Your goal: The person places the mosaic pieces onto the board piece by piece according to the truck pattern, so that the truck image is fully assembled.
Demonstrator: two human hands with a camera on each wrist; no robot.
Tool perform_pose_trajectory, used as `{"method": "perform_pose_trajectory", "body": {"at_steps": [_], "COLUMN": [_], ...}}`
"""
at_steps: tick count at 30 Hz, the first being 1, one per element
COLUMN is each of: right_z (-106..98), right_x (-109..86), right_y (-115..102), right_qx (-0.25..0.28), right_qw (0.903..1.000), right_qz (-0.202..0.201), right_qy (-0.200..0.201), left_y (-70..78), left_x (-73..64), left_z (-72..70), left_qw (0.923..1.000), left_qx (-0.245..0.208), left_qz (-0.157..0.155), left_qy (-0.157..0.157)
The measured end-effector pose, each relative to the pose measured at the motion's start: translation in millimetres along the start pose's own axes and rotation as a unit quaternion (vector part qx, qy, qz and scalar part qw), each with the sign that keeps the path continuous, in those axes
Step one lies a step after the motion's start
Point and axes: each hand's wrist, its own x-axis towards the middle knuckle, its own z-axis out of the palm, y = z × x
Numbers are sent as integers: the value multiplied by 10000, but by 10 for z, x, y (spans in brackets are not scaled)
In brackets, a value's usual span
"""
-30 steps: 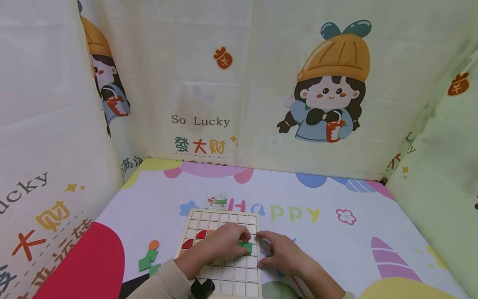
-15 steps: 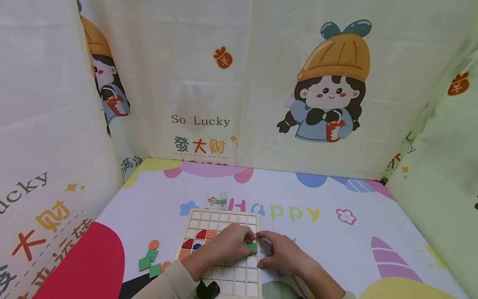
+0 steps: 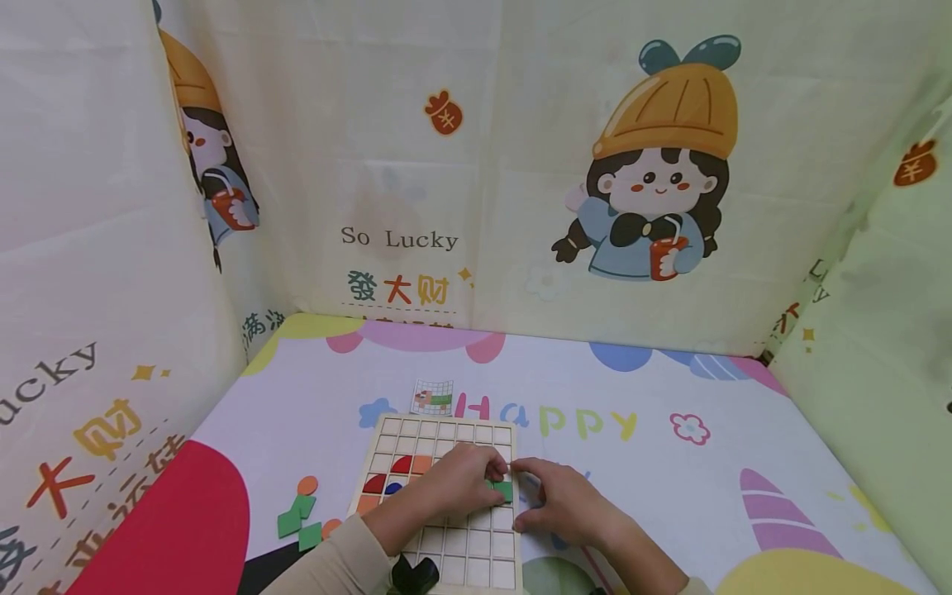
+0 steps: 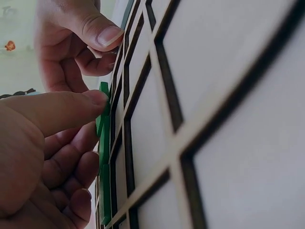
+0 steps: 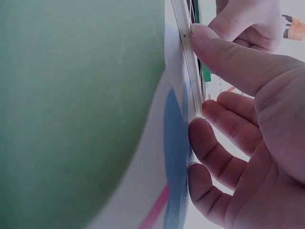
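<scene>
A wooden grid board [image 3: 488,547] lies on the table with red, orange, blue and green pieces in some cells. My left hand [image 3: 463,479] reaches across it, pinching a green square tile [image 3: 503,492] over the rightmost column. In the left wrist view the thumb [image 4: 95,98] presses on that tile [image 4: 103,90], which tilts slightly, and more green tiles [image 4: 105,191] lie in line with it. Beside the board's right edge rests my right hand [image 3: 568,504]; its thumb [image 5: 209,36] touches the edge, the other fingers relaxed. My left forearm hides part of the grid.
Left of the board lie loose green squares [image 3: 288,523] and orange round pieces [image 3: 307,485]. A small picture card [image 3: 432,398] stands behind the board. Printed cloth walls [image 3: 521,207] enclose the table. A black device [image 3: 415,576] is on my left wrist.
My left hand has shifted slightly right with the green tile, to the last column, uncovering the blue piece and an orange one. The right hand stays at the board's edge.
</scene>
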Motion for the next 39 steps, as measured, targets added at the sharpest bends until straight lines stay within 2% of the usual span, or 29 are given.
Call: {"method": "perform_pose_trajectory", "body": {"at_steps": [14, 28, 39], "right_z": [-6, 3, -9], "right_x": [0, -2, 1], "right_y": [7, 8, -3], "right_qx": [-62, -26, -23], "right_qw": [10000, 10000, 9999], "right_qz": [-20, 2, 103], "right_qy": [25, 9, -32], "left_y": [1, -46, -51], "left_x": [-10, -26, -59], "left_z": [-20, -21, -85], "left_qw": [9999, 9998, 9993], "left_qx": [139, 23, -31], "left_qz": [60, 195, 265], "left_qy": [-23, -106, -253]}}
